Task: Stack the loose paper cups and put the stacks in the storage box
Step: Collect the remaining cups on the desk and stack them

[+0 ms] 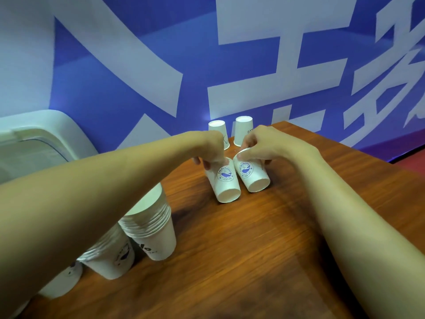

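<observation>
The left hand [210, 149] reached out over the wooden counter [253, 249] with its fingers curled down around the far end of a left cup [224, 180], a white paper cup printed with a blue whale badge. The right hand [259, 143] pinched the far end of a right cup [250, 173] of the same print in the same way. Both cups were tilted, their near round ends toward the camera and low over the wood; whether they touched the counter could not be told. The two cups lay just beside each other, each below and in front of its hand. Behind the hands, at the far edge of the counter, two more cups stood upside down, one [217, 128] partly hidden by the left hand and the other [243, 127] just beside the right hand. Under the left forearm stood a tall stack [149, 226], a second stack [110, 256] and a third stack [66, 275], near the counter's left edge. The white storage box [34, 139] sat off to the left, well apart from the held cups.
</observation>
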